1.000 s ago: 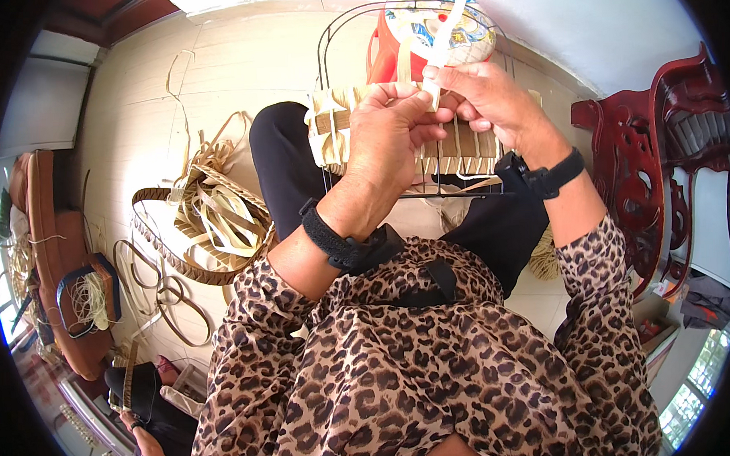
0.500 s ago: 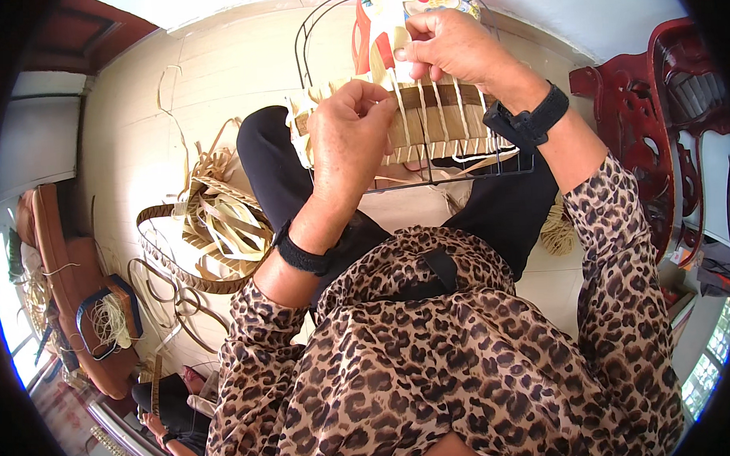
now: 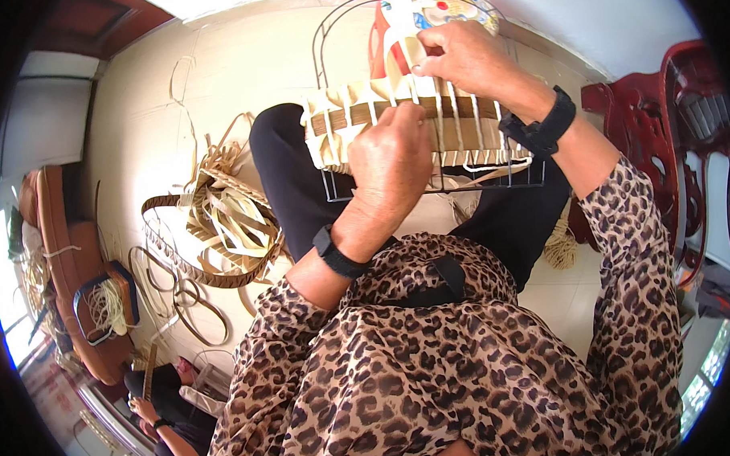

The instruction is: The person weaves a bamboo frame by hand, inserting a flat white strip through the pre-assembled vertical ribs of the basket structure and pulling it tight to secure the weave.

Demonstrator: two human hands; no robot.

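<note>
Pale tiled floor [image 3: 136,115], strip pile [image 3: 228,221] at 9 o'clock. One wire-frame basket [image 3: 458,132]: left hand [image 3: 388,159] grips weave; right hand [image 3: 465,57] pinches one strip [image 3: 402,18].

A home used for basket weaving: pale tiled floor [image 3: 144,115] strewn with loose tan weaving strips [image 3: 228,225], beside a carved dark-red wooden chair [image 3: 683,136].

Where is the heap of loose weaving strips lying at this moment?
In the head view, the heap of loose strips lies on the tiled floor at the person's left, beside the black-clad knee and below-left of the half-woven wire basket.
</note>
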